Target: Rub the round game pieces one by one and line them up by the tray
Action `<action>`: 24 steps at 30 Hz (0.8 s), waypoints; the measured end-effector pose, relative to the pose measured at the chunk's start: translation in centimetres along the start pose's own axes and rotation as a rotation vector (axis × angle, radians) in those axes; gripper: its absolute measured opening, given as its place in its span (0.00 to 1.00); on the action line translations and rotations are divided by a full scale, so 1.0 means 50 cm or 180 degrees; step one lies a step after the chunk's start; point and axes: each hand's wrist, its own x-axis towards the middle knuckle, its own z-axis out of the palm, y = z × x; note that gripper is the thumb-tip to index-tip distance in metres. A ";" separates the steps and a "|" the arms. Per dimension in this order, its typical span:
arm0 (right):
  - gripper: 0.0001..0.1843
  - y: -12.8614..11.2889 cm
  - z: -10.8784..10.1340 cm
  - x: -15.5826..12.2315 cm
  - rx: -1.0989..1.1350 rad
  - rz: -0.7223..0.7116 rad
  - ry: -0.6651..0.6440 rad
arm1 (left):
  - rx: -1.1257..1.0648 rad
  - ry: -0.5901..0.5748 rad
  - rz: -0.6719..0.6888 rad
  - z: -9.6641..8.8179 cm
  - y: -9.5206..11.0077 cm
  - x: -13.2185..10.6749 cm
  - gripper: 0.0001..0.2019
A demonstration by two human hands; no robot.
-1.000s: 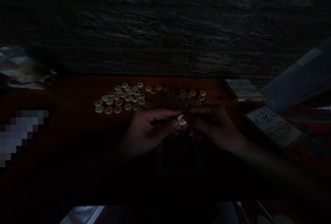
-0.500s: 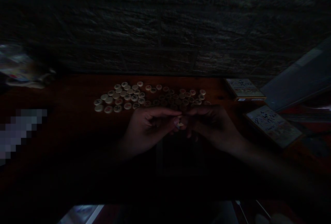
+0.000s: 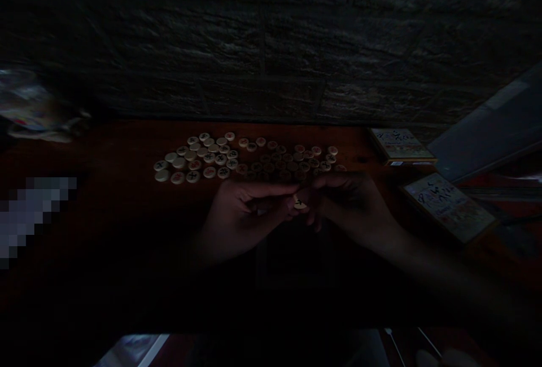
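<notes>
Between both hands a pale round Chinese chess piece (image 3: 300, 203) with a dark character is pinched, its marked face tilted up toward me. My left hand (image 3: 245, 212) grips its left side with thumb and forefinger. On the right side, the fingers of my right hand (image 3: 347, 203) close on the same piece; their tips are partly in shadow. Just beyond my hands, many loose Chinese chess pieces (image 3: 209, 172) lie spread on the wooden table (image 3: 127, 152). Some show red or black characters, others lie blank side up. My hands hide part of the nearest ones.
Two flat boxes with printed lids, one farther back (image 3: 400, 144) and one nearer (image 3: 449, 206), lie on the right. A stone-block wall (image 3: 262, 45) rises behind the table. A clear plastic bag (image 3: 34, 107) sits at the far left. The scene is very dark.
The piece between my fingers has turned, so more of its marked face shows now. Both hands stay in nearly the same place.
</notes>
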 end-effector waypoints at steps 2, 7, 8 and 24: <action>0.07 0.002 0.001 -0.001 0.0017 0.0047 0.0057 | 0.0181 -0.0076 0.0132 0.001 -0.003 -0.002 0.11; 0.09 0.004 0.002 -0.006 0.0045 0.0105 0.0144 | 0.0466 -0.0120 0.0591 0.007 -0.002 0.001 0.12; 0.09 0.004 0.002 -0.007 0.0039 0.0105 0.0139 | 0.0435 -0.0167 0.0633 0.007 -0.001 0.003 0.11; 0.07 -0.013 0.000 -0.001 0.0426 0.0139 -0.0154 | -0.0270 -0.0187 0.0241 0.004 -0.007 0.008 0.12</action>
